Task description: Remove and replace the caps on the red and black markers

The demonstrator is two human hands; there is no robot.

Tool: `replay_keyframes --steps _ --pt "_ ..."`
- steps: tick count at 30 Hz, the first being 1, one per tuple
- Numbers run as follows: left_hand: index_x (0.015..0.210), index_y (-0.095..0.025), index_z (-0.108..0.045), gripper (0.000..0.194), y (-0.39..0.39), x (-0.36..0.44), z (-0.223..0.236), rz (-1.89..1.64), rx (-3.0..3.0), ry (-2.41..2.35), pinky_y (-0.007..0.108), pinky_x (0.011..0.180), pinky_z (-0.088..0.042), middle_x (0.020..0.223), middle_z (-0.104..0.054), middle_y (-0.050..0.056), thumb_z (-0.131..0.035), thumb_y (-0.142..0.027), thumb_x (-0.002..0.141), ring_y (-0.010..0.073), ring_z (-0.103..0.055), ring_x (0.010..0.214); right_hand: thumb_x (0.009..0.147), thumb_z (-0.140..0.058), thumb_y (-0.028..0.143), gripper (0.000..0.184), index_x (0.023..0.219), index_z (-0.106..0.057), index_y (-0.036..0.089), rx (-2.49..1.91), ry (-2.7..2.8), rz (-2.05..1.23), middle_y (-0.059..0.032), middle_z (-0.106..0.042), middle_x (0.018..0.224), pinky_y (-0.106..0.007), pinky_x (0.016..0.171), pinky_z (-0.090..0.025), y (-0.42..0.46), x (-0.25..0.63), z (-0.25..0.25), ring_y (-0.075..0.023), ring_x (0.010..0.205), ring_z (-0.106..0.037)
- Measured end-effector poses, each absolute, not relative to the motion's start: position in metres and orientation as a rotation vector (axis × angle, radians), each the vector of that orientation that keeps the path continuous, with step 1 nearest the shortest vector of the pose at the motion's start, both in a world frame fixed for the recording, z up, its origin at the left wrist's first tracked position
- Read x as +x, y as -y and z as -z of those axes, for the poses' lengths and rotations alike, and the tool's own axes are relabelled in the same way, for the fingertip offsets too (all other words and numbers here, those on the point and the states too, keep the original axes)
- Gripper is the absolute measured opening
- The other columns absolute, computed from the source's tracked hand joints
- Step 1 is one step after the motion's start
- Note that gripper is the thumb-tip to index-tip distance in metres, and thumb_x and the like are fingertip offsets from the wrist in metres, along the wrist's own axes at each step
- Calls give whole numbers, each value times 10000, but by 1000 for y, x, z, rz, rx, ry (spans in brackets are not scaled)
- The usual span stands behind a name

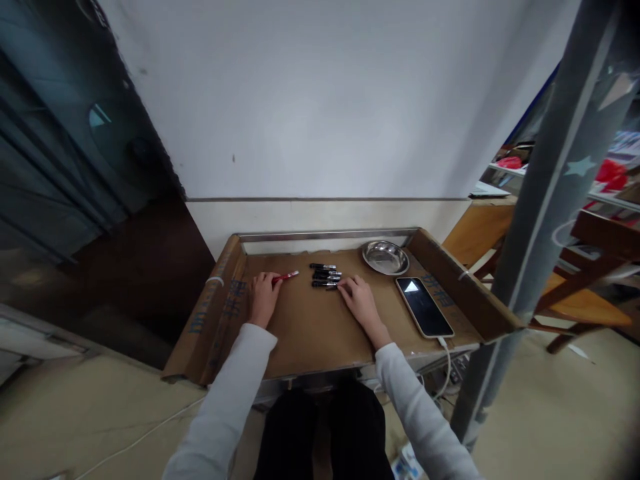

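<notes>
On the left of the cardboard-covered table (305, 340), my left hand (264, 293) has its fingers closed on the near end of a red pen (287, 276), whose silvery tip points right. Several short black pens (325, 275) lie side by side in a small stack of rows near the middle. At the right end of the nearest black pen (324, 285), my right hand (357, 298) pinches with thumb and fingertips. The hand partly covers that end.
A round shiny metal dish (385, 257) stands at the back right. In front of it lies a phone (424, 307) with a white cable (447, 370) running over the front edge. Cardboard flaps rise at both sides; a grey post (540, 200) stands to the right.
</notes>
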State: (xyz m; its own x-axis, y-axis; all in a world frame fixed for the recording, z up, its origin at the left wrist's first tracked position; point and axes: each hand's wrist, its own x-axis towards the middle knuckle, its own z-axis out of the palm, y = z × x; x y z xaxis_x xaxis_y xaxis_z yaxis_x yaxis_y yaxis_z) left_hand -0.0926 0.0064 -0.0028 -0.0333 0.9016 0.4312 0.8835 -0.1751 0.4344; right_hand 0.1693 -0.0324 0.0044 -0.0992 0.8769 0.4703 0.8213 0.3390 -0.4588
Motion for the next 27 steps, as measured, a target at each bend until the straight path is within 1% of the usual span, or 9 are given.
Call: replay_keyframes --steps 3,6,9,11,12,16,19,23,27 --pt "936 -199 -595 165 6 -87 -4 -1194 2078 -1720 346 795 -436 916 -604 59 -483 -286 852 196 -547 867 878 -423 321 222 944 -597 200 -1395 1789 -250 -74 -561 916 -335 809 -411 37 158 -7 -190 868 -528" --pt "976 -218 -594 192 23 -68 -18 -1210 2063 -1361 287 735 -466 961 -607 37 -479 -318 859 155 -572 843 857 -445 392 278 1013 -574 201 -1255 1499 -571 -70 -573 967 -311 772 -441 40 141 -7 -168 854 -543" --pt "1062 -245 -571 238 37 -41 -32 -1208 2055 -1174 277 769 -477 1003 -616 23 -514 -319 843 132 -588 841 833 -442 452 334 998 -573 192 -1098 1083 -1084 -47 -606 886 -260 592 -458 41 124 -9 -131 682 -552" --pt "1205 -247 -468 391 42 -23 -37 -1326 1962 -1165 285 796 -486 986 -632 22 -546 -299 826 126 -601 836 794 -513 409 290 948 -600 180 -967 894 -1362 -22 -614 780 -226 541 -448 40 117 -13 -104 599 -541" --pt "1208 -241 -461 399 43 -15 -38 -1391 1920 -1166 287 800 -491 995 -632 28 -549 -296 823 126 -606 844 770 -553 370 248 912 -614 175 -912 821 -1453 -9 -611 732 -210 530 -445 40 115 -14 -92 574 -536" --pt "1053 -225 -561 246 45 1 -39 -1461 1919 -1146 307 802 -497 988 -638 38 -544 -312 823 142 -611 851 740 -594 245 79 740 -626 173 -841 595 -1628 21 -595 611 -167 502 -444 39 117 -19 -64 516 -524" --pt "996 -211 -577 217 42 -2 -39 -1493 1809 -1139 300 774 -501 942 -638 38 -546 -332 819 139 -608 818 778 -559 231 106 752 -638 166 -867 576 -1737 -5 -642 662 -166 538 -484 39 126 -19 -72 559 -569" --pt "942 -170 -552 229 35 -18 -30 -1606 1482 -1174 288 780 -495 925 -615 52 -562 -349 801 136 -597 842 782 -566 230 144 866 -657 155 -859 659 -1765 -50 -691 864 -219 692 -544 41 148 -14 -109 742 -639" --pt "951 -164 -522 236 31 -34 -8 -1456 1437 -1179 293 745 -500 906 -604 47 -572 -325 786 133 -598 803 745 -608 212 138 856 -670 157 -924 724 -1688 -50 -691 937 -240 840 -523 43 176 -7 -122 851 -648"
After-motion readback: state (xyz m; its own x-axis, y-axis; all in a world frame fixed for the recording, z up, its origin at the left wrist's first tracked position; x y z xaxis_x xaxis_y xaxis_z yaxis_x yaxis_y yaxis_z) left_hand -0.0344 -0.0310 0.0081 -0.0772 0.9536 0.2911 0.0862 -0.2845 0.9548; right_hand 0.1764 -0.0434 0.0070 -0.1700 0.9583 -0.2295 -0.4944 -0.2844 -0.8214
